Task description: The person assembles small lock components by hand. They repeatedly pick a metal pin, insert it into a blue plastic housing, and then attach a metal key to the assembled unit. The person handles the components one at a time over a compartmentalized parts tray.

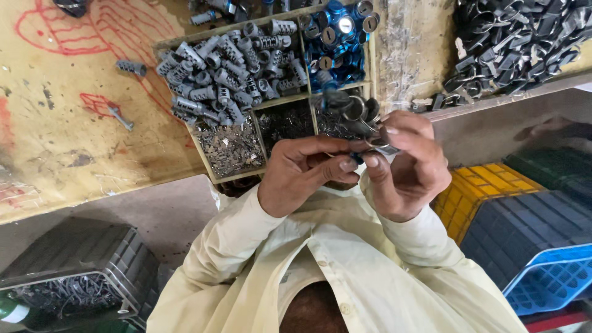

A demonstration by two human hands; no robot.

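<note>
While both hands meet just below the divided tray (pixel 370 65), the work in hand looks like fitting or seating 1 small metal piece (pixel 383 148), a judgement only, since the piece is tiny and mostly covered.

- Left hand (pixel 302 172): fingers narrow, thumb and forefinger tips pinched against the near end of the small metal piece. A bit of blue shows at the pinch; cannot tell what it is.
- Right hand (pixel 410 169): fingers curled close, thumb and forefinger clamped on the same piece from the other side. The 2 hands touch at the fingertips.
- The piece sits between the 2 pinches, held in the air, off the surface (pixel 74 123).
- Just beyond the fingertips: a compartment of dark rings (pixel 351 108). Further out: grey ribbed cylinders (pixel 228 68), blue round caps (pixel 336 31), and fine metal bits (pixel 231 148).
- Well off to the right-hand side: a heap of black clips (pixel 518 37); below it a yellow crate (pixel 481 185).

Judgement: the next move calls for a steady 2-sided pinch and fine alignment, as the piece could easily slip.
</note>
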